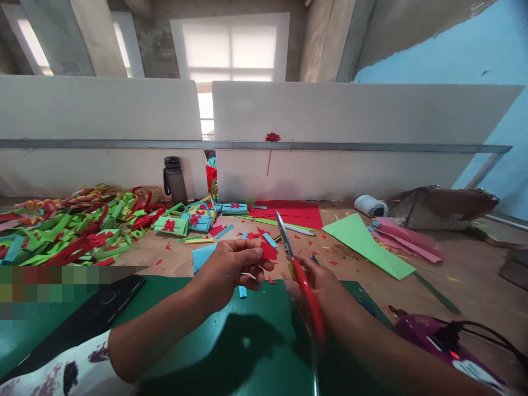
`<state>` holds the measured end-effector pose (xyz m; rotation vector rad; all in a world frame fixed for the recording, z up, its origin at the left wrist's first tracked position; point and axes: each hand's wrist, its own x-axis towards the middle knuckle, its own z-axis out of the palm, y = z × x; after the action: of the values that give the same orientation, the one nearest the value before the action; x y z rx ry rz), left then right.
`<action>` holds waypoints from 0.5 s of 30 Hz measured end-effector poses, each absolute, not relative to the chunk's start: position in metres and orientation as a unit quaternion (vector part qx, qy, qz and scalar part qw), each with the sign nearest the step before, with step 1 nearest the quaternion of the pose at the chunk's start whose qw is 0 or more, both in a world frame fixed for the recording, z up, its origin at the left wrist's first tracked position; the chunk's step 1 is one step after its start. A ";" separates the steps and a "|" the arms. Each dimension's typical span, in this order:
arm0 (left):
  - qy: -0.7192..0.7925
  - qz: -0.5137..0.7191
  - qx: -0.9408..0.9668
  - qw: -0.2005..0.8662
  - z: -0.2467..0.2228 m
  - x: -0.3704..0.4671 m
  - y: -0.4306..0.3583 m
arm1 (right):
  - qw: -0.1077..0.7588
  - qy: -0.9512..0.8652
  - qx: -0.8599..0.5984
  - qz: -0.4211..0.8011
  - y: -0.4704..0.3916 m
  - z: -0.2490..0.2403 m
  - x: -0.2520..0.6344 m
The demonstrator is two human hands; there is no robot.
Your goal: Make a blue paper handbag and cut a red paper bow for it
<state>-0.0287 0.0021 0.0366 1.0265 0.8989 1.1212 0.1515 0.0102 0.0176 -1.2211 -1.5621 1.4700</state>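
My left hand (pixel 235 269) is closed in a pinch above the front edge of the green cutting mat (pixel 173 352). At its fingertips is a small red paper piece (pixel 269 251). My right hand (pixel 317 286) grips a pair of scissors (pixel 307 297) with red handles, blades pointing up and away; the handles are smeared by motion. Behind my left hand lies a folded blue paper (pixel 203 256), partly covered by it. Red and blue paper scraps (pixel 270 239) are strewn between and beyond both hands. A small blue strip (pixel 243 291) lies under my left fingers.
At left stands a heap of green and red paper strips (pixel 78 231). Small paper bags with red bows (pixel 171 225) sit near a dark bottle (pixel 175 181). Green paper (pixel 367 245), a purple glue gun (pixel 437 341) and its cable lie right. A black phone (pixel 99 308) rests left.
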 end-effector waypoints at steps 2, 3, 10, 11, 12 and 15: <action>0.393 0.488 0.427 0.652 0.035 -0.025 -0.002 | 0.324 -0.607 -0.471 0.552 0.017 0.018 0.142; 0.393 0.486 0.421 0.658 0.033 -0.023 -0.004 | 0.320 -0.607 -0.473 0.553 0.021 0.017 0.137; 0.425 0.470 0.430 0.643 0.017 -0.013 -0.018 | 0.302 -0.632 -0.474 0.534 0.032 0.004 0.122; 0.429 0.470 0.435 0.637 0.014 -0.013 -0.020 | 0.299 -0.641 -0.467 0.530 0.032 0.003 0.121; 0.433 0.470 0.440 0.631 0.013 -0.012 -0.022 | 0.294 -0.652 -0.458 0.528 0.032 0.003 0.121; 0.440 0.474 0.449 0.616 0.010 -0.009 -0.026 | 0.278 -0.691 -0.427 0.513 0.031 0.001 0.125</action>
<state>-0.0086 -0.0264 0.0095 1.0345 1.0131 1.0919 0.1245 0.0314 0.0007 -1.1468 -1.8533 1.3772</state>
